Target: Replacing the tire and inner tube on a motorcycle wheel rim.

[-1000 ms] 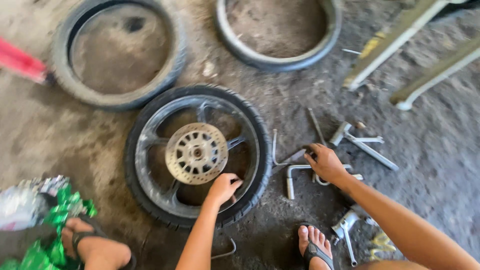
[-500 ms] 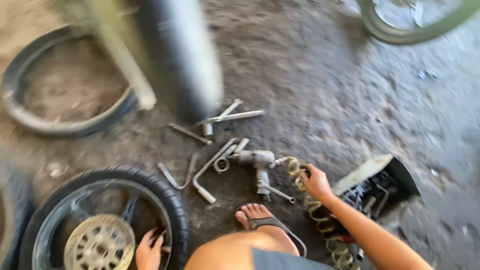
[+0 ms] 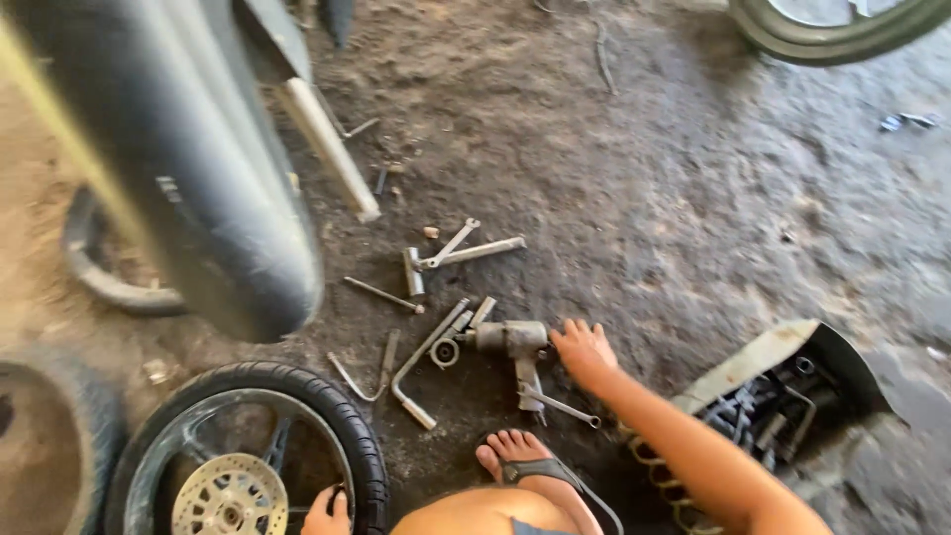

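Step in hand, by the look of it: reach for a tool on the floor, nothing lifted yet. Right hand (image 3: 584,352) stretched out low over the dirt floor (image 3: 644,198), fingers spread, grip apart and empty. Fingertips right at the rear end of the grey metal pistol-shaped impact wrench (image 3: 510,342); touching or just short, cannot tell.

Wrench lying on its side, just left of the palm, handle pointing down toward the bare foot in a dark sandal (image 3: 515,456), nose pointing left toward the bent L-shaped steel bar (image 3: 421,367). Yellowish coiled air hose (image 3: 654,466) partly hidden under the right forearm.

Judgement on a pickup from here: hand would need a short shift left over the wrench body, then fingers closing round body or handle; hose likely to drag; loose bar close by the nose, easy to knock.

Left hand (image 3: 329,510) at the bottom edge, resting on the inner edge of the black rubber tyre on a spoked motorcycle wheel (image 3: 297,391), beside the round drilled metal brake disc (image 3: 230,500). Mostly cut off by the frame; grip apart or closed, cannot tell.

Also around: silver cross-shaped wrench (image 3: 451,253) well above the impact wrench; open dark tool case with sockets (image 3: 773,396) right of the forearm; big blurred dark tyre (image 3: 198,178) upper left.
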